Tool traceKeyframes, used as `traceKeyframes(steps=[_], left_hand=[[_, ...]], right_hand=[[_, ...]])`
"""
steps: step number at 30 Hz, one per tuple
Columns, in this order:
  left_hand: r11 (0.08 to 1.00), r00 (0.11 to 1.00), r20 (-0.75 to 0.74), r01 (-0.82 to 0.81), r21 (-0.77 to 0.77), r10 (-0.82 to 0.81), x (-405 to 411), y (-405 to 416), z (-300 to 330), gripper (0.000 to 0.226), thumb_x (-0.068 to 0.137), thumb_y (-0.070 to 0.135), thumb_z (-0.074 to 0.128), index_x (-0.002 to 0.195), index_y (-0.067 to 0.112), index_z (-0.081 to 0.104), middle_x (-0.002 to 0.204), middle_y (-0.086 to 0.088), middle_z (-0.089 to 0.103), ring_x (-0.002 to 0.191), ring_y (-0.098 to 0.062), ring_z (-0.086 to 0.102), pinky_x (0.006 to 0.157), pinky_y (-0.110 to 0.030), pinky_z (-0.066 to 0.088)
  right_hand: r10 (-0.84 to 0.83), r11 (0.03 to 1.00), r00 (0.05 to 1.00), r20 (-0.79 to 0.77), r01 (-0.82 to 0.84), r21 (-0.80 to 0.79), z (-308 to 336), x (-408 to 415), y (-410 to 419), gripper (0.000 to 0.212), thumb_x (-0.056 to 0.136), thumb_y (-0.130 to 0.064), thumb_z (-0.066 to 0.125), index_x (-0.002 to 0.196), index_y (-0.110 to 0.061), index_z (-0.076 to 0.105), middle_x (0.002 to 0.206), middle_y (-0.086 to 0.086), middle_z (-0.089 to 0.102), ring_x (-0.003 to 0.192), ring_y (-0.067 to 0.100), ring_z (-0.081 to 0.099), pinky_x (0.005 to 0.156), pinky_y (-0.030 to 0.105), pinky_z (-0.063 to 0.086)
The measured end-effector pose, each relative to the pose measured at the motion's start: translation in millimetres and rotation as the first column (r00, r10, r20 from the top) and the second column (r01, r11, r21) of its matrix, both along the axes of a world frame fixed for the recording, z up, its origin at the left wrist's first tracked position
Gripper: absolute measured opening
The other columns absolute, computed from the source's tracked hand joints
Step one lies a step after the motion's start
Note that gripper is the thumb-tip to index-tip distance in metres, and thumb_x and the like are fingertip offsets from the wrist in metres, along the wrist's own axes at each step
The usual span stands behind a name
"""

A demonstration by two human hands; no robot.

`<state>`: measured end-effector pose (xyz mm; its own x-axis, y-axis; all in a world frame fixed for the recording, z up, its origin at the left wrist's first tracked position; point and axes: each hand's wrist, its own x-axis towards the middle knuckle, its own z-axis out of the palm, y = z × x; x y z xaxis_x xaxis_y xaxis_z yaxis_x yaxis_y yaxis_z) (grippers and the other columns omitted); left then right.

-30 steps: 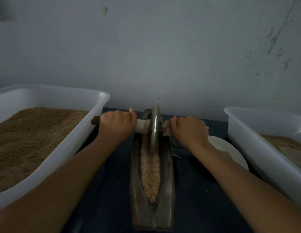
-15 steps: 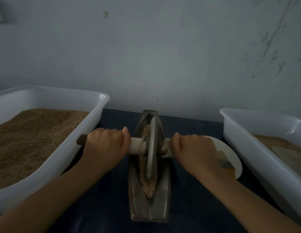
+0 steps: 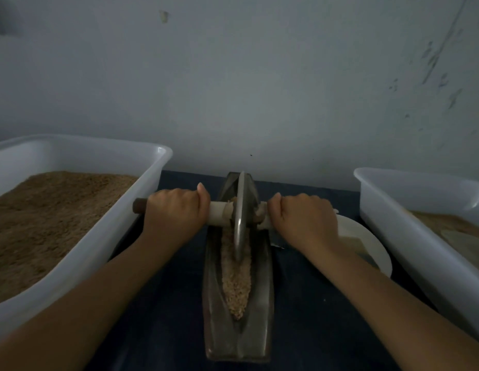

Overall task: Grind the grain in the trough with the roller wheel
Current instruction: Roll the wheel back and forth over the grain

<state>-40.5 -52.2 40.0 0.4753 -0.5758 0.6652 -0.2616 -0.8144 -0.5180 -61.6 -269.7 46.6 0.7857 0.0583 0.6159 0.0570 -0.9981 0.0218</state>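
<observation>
Now the left hand (image 3: 176,210) and the right hand (image 3: 304,219) both have their fingers curled tightly round the axle handle (image 3: 218,214) of the roller wheel (image 3: 239,215), one hand on each side of the disc. The thumbs lie on top of the handle and point toward the wheel. The wheel is a thin metal disc and it stands upright on its edge in the far half of the trough (image 3: 238,333). Its lower edge sits down in the grain (image 3: 237,282). The trough is a long, dark, boat-shaped piece and it lies lengthwise on the desk (image 3: 166,330), which has a dark blue cover, between the two forearms. The grain fills the narrow groove of the trough as a pale, coarse strip, from the wheel toward the near end, where it ends in a point.

At the left, just beside the left hand, stands a white plastic tub (image 3: 104,236) with brown ground material inside. At the right stands a second white tub (image 3: 409,236) with a lower layer of similar material. A white plate (image 3: 366,245) lies on the desk between the trough and the right tub, partly hidden under the right wrist. Behind everything is a pale wall (image 3: 259,89).
</observation>
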Motion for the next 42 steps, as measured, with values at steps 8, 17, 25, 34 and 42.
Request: traceKeyframes(steps=[8, 17, 25, 34, 42], left_hand=[[0.996, 0.984, -0.15, -0.094, -0.004, 0.092, 30.6, -10.9, 15.9, 0.054, 0.043, 0.004, 0.085, 0.093, -0.008, 0.069, 0.046, -0.012, 0.056, 0.033, -0.022, 0.051, 0.034, -0.024, 0.041], [0.967, 0.979, -0.146, 0.102, -0.234, -0.139, -14.8, -0.7, -0.5, 0.025, 0.083, -0.002, 0.048, 0.061, 0.0, 0.061, 0.04, -0.007, 0.046, 0.029, -0.018, 0.04, 0.038, -0.021, 0.034], [0.96, 0.941, -0.275, 0.127, -0.248, -0.195, -52.4, 6.8, 11.7, 0.02, 0.064, 0.007, 0.079, 0.061, 0.003, 0.059, 0.037, -0.001, 0.045, 0.025, -0.015, 0.04, 0.029, -0.019, 0.035], [1.0, 0.998, -0.05, -0.027, 0.008, 0.028, -12.7, 3.4, 1.2, 0.037, 0.052, 0.001, 0.07, 0.087, -0.008, 0.07, 0.046, -0.012, 0.054, 0.032, -0.021, 0.049, 0.036, -0.022, 0.039], [0.994, 0.994, -0.002, -0.112, 0.019, 0.112, 24.4, -7.8, 7.4, 0.049, 0.048, 0.008, 0.085, 0.093, -0.006, 0.069, 0.048, -0.01, 0.057, 0.035, -0.022, 0.052, 0.034, -0.025, 0.043]], right_hand=[[0.006, 0.998, 1.0, 0.013, -0.007, 0.055, -1.9, 43.1, -6.5, 0.051, 0.093, -0.021, 0.04, 0.043, -0.015, 0.037, 0.044, 0.004, 0.041, 0.044, 0.023, 0.036, 0.046, 0.029, 0.009], [0.056, 0.998, 0.998, 0.023, -0.056, 0.007, 3.7, -18.7, 6.0, 0.05, 0.091, -0.028, 0.028, 0.042, -0.021, 0.02, 0.038, -0.01, 0.02, 0.035, 0.017, 0.023, 0.045, 0.023, 0.003], [0.11, 0.994, 0.982, -0.151, -0.113, -0.011, 3.5, -61.3, -0.6, 0.045, 0.094, -0.038, 0.013, 0.054, -0.027, 0.029, 0.045, -0.005, 0.031, 0.038, 0.007, 0.028, 0.044, 0.02, 0.015], [0.011, 0.999, 0.998, -0.062, -0.012, -0.029, 1.6, -14.2, 1.1, 0.053, 0.096, -0.031, 0.028, 0.045, -0.018, 0.03, 0.043, -0.005, 0.03, 0.041, 0.017, 0.027, 0.045, 0.029, 0.011], [0.006, 0.999, 1.0, 0.028, -0.008, 0.038, -0.7, 34.2, -3.8, 0.047, 0.095, -0.025, 0.036, 0.06, -0.005, 0.06, 0.064, 0.015, 0.061, 0.062, 0.033, 0.056, 0.054, 0.032, 0.024]])
